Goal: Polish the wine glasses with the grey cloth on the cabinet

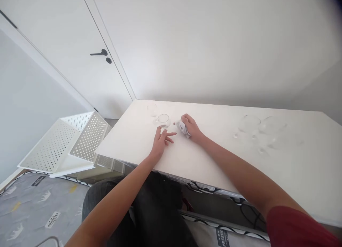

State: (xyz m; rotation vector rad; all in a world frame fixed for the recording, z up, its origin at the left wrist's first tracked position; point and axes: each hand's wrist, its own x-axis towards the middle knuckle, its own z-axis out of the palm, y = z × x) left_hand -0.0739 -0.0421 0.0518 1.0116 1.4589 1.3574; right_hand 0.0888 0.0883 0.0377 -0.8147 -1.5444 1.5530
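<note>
My left hand (161, 142) is on the left part of the white table, fingers spread and apart. Its fingertips are right at the near side of a clear drinking glass (163, 118) with a round rim; whether they touch it I cannot tell. My right hand (191, 129), just to the right, is closed around a crumpled pale cloth (183, 129). A second clear glass (151, 109) is behind and to the left of the first. Farther right on the table is a group of several clear stemmed glasses (251, 121), faint against the white surface.
The white table (213, 161) stands along a pale wall. To its left is a white perforated metal rack (56, 143), near a door with a black handle (99, 53). A grey patterned mattress (32, 208) lies at the lower left, and dark cables (249, 213) hang beneath the table.
</note>
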